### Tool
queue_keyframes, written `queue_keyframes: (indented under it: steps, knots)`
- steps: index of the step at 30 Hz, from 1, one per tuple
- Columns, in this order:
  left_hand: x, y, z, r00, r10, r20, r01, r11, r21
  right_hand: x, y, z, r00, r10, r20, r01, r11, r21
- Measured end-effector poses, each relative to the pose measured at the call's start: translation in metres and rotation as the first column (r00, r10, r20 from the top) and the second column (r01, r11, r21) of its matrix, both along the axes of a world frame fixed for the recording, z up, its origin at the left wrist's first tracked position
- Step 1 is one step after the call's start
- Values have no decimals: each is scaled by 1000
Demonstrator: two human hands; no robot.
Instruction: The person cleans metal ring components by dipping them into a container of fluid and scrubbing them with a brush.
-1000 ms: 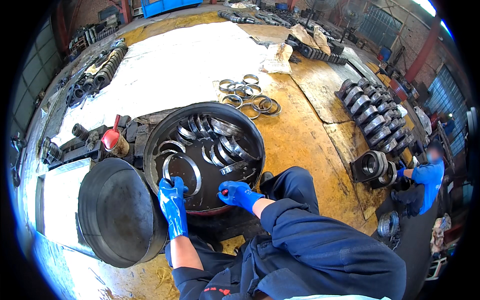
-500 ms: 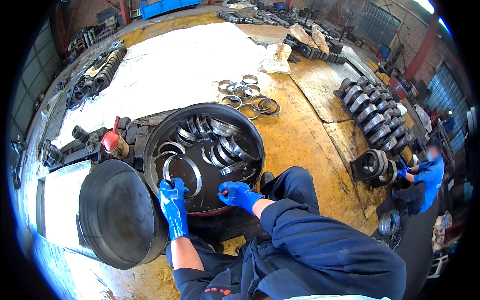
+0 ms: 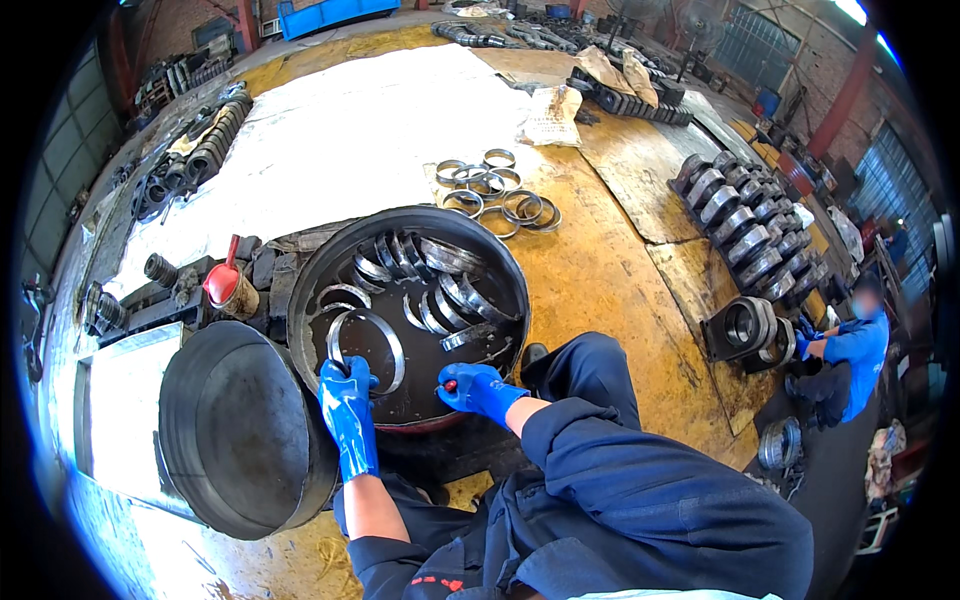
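Note:
My left hand [image 3: 347,405], in a blue rubber glove, is closed on the lower edge of a shiny metal ring [image 3: 398,352]. The ring is tilted up over the near part of a large round basin [image 3: 514,282]. To its right, my right hand [image 3: 482,393], gloved the same way, is closed around a tool with a red handle [image 3: 450,385]; the rest of the tool cannot be made out. Inside the basin, several metal rings and curved pieces [image 3: 452,255] lie in dark liquid.
An empty-looking deep round pan [image 3: 235,430] leans at the basin's left. Beyond it stands a bucket with a red scoop [image 3: 222,282]. Loose rings [image 3: 465,203] lie on the floor past the basin. At right, a co-worker [image 3: 860,345] handles a block beside rows of metal parts [image 3: 745,225].
My hands, the ring and the red-handled tool stay almost where they were. The co-worker at the right has shifted slightly.

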State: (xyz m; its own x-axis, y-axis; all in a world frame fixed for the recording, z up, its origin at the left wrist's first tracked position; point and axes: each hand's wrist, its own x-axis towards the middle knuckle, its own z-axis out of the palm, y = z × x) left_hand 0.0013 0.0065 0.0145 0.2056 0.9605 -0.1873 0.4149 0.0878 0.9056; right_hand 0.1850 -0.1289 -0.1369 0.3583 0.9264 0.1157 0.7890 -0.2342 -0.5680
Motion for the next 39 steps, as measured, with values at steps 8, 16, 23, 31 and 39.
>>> queue_keyframes:
  steps: [8,16,23,31,39]
  knots:
    - [-2,1,-3,1000,-16,1,16,1000,17,-2,1,1,1000,3,-9,-3,1000,-12]
    - [1,-3,-5,1000,-20,9,20,1000,14,0,-1,-3,1000,-4,10,5,999,-47]
    - [-8,8,-2,999,-18,-45,19,1000,14,-7,10,-9,1000,18,2,-18,976,217]
    - [4,4,-19,999,-35,-19,35,999,36,1,6,-10,999,-51,-18,53,992,116]
    - [5,4,-29,995,11,101,-5,998,-61,-2,4,8,997,-74,-9,73,994,-81]
